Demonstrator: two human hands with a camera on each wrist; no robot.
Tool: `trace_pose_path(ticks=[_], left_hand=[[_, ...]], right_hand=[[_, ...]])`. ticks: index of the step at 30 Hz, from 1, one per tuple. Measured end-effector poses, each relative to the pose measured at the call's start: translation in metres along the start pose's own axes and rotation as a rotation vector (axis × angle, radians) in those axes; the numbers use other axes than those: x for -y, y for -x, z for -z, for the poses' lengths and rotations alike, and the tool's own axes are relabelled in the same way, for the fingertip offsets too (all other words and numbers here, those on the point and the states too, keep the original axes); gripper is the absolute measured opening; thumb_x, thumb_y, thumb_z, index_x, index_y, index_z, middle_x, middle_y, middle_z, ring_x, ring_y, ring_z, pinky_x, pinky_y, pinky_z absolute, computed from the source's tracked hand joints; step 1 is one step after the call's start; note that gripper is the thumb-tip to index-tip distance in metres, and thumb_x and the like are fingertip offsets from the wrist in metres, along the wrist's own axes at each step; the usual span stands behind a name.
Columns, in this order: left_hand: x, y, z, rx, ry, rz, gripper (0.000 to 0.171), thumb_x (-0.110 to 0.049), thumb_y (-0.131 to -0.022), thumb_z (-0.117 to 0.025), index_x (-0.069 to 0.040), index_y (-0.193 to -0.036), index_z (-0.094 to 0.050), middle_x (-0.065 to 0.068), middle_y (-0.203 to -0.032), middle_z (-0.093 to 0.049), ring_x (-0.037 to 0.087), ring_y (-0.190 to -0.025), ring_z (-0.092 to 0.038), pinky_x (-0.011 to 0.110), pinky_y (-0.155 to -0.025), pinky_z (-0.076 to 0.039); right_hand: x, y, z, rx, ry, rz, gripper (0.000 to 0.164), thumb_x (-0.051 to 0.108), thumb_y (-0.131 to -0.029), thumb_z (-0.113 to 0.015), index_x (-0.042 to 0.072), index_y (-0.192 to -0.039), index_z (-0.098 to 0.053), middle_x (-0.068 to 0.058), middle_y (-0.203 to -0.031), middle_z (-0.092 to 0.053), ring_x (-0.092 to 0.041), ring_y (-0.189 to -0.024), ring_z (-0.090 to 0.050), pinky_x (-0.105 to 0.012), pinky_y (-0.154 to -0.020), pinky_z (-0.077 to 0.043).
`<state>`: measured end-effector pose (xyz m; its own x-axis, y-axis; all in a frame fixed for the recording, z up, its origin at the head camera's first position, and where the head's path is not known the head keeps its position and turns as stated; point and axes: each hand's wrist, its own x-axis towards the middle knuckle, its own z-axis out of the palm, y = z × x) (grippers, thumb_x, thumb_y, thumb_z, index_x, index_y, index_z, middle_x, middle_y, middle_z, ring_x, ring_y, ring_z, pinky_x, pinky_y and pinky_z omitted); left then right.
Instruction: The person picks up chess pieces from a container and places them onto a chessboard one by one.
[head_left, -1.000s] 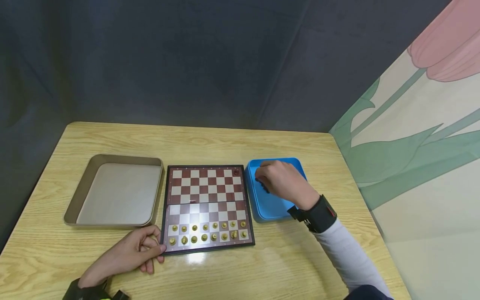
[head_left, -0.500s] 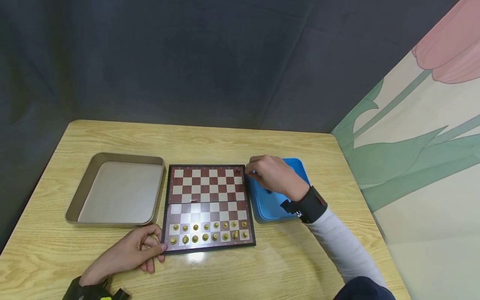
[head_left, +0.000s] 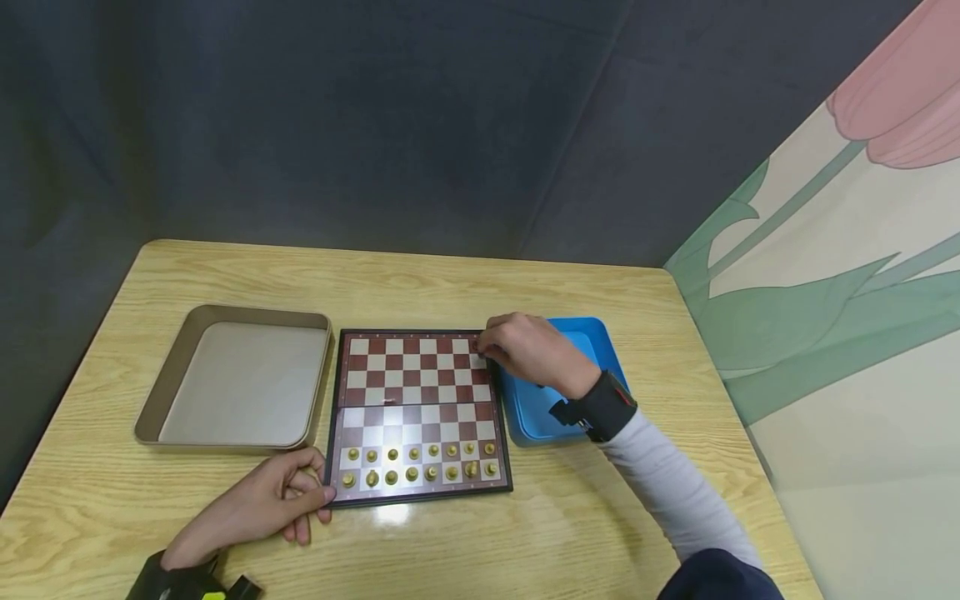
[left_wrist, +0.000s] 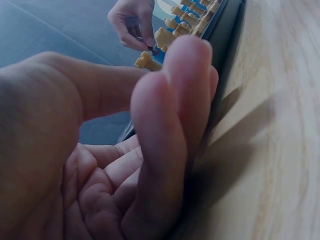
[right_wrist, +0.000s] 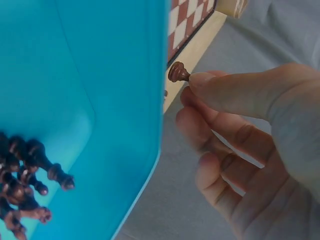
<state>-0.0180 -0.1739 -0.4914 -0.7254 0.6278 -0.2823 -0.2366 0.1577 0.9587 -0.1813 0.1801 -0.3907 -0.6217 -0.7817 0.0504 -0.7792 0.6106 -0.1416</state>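
My right hand (head_left: 528, 346) reaches over the far right corner of the chessboard (head_left: 405, 379). Between thumb and fingertips it pinches a dark brown chess piece (right_wrist: 178, 73), whose round base points outward in the right wrist view. A sliver of another brown piece (right_wrist: 165, 94) shows past the blue tray's rim. My left hand (head_left: 273, 500) grips the board's near left corner, thumb on top and the other fingers bent by the edge. Gold chess pieces (head_left: 412, 474) stand in two rows along the near side.
Right of the board sits a blue tray (head_left: 540, 421), partly under my right forearm, with several dark pieces (right_wrist: 30, 170) lying in it. A beige metal tray (head_left: 232, 383) stands to the left. Dark cloth (head_left: 375, 125) hangs behind the wooden table (head_left: 600, 517).
My right hand has risen from inside the blue tray and moved left, over the board's far right corner, with the chess piece. My left hand stays at the near left corner.
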Motion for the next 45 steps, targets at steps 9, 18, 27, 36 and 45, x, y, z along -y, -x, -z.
trace_pose_path(ticks=[9, 18, 27, 36, 45], left_hand=[[0.001, 0.001, 0.000, 0.002, -0.003, -0.001, 0.030, -0.022, -0.087, -0.052, 0.002, -0.099, -0.038, 0.016, -0.078, -0.063, 0.030, -0.050, -0.059, 0.039, -0.040, -0.047], [0.002, 0.000, 0.000, -0.006, -0.011, -0.010, 0.030, -0.022, -0.087, -0.052, 0.002, -0.099, -0.038, 0.016, -0.076, -0.063, 0.029, -0.050, -0.058, 0.039, -0.039, -0.047], [0.001, -0.001, -0.001, -0.004, -0.009, -0.006, 0.030, -0.021, -0.087, -0.052, 0.003, -0.098, -0.037, 0.016, -0.076, -0.063, 0.030, -0.050, -0.059, 0.040, -0.039, -0.047], [0.001, 0.000, 0.000, 0.000, -0.001, -0.011, 0.029, -0.021, -0.088, -0.051, 0.002, -0.099, -0.038, 0.016, -0.077, -0.063, 0.030, -0.050, -0.059, 0.040, -0.039, -0.047], [0.001, 0.000, 0.001, 0.005, -0.005, -0.019, 0.029, -0.020, -0.088, -0.051, 0.003, -0.098, -0.038, 0.016, -0.076, -0.063, 0.029, -0.049, -0.059, 0.039, -0.039, -0.047]], right_hand=[[-0.003, -0.005, -0.011, 0.005, -0.048, 0.024, 0.013, 0.011, -0.079, -0.063, 0.016, -0.091, -0.066, 0.008, -0.084, -0.057, 0.000, -0.073, -0.049, -0.019, -0.062, -0.046], [-0.005, -0.008, -0.019, 0.045, -0.037, 0.010, 0.012, 0.012, -0.080, -0.062, 0.015, -0.091, -0.066, 0.007, -0.084, -0.057, -0.001, -0.072, -0.050, -0.019, -0.061, -0.047], [-0.008, -0.007, -0.022, 0.041, -0.026, 0.008, 0.011, 0.012, -0.080, -0.062, 0.016, -0.089, -0.066, 0.009, -0.084, -0.057, -0.001, -0.074, -0.050, -0.019, -0.062, -0.047], [-0.007, -0.007, -0.022, 0.034, -0.039, 0.004, 0.011, 0.012, -0.081, -0.061, 0.018, -0.089, -0.066, 0.009, -0.085, -0.056, 0.000, -0.074, -0.049, -0.020, -0.061, -0.047], [-0.007, 0.001, -0.007, -0.022, -0.036, -0.003, 0.015, 0.012, -0.080, -0.062, 0.019, -0.092, -0.067, 0.010, -0.086, -0.057, -0.001, -0.075, -0.053, -0.016, -0.059, -0.045]])
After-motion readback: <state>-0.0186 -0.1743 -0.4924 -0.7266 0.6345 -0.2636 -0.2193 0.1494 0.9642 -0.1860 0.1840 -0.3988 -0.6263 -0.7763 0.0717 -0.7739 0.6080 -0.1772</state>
